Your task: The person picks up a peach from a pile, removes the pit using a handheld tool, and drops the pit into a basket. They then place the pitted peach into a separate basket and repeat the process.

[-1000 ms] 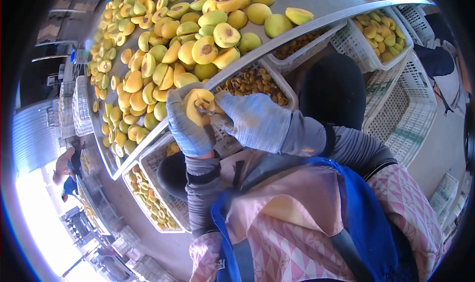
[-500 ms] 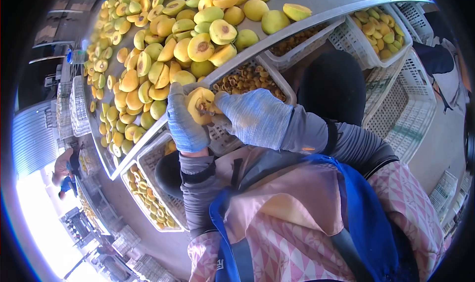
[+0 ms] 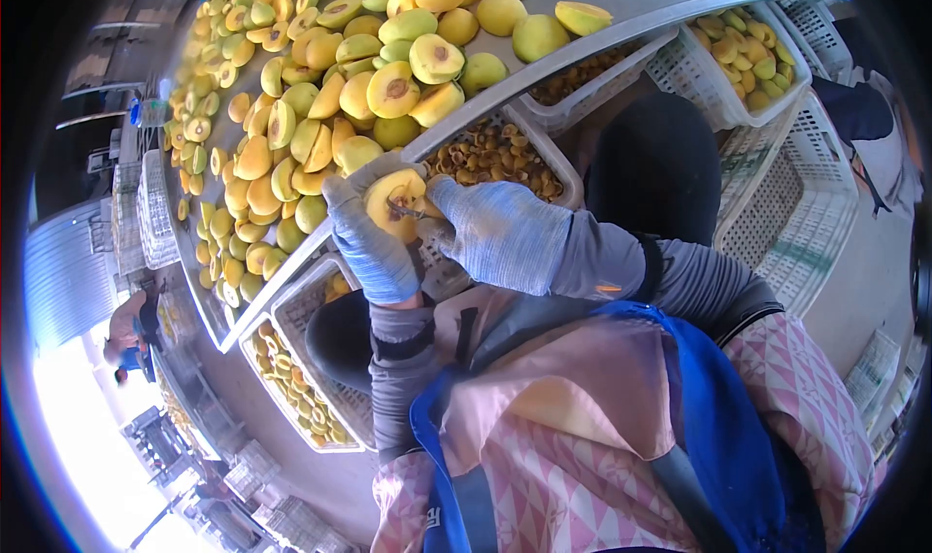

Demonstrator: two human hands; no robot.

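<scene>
My left hand (image 3: 374, 252), in a blue-grey knit glove, is closed around a halved yellow peach (image 3: 392, 190), its cut face turned up toward me. My right hand (image 3: 505, 234), gloved alike, is closed beside it, thumb and fingers close to the fruit. From the right hand a thin, dark pitting knife (image 3: 404, 210) reaches across the cut face; its handle is hidden in the fist. Both hands are in front of the table edge, above a crate of brown pits and scraps (image 3: 490, 155). Many peach halves (image 3: 282, 126) are heaped on the table just beyond.
The metal table's raised rim (image 3: 621, 40) curves past my hands. Below stand white plastic crates: one of peach halves (image 3: 301, 388) at left, another (image 3: 743, 53) at right, and a tilted basket (image 3: 777, 203). My dark knees flank the work. Another person (image 3: 131, 330) is at far left.
My left hand and forearm have shifted slightly right, and the peach half has turned a little. The knife lies differently across its cut face. My right hand has barely moved.
</scene>
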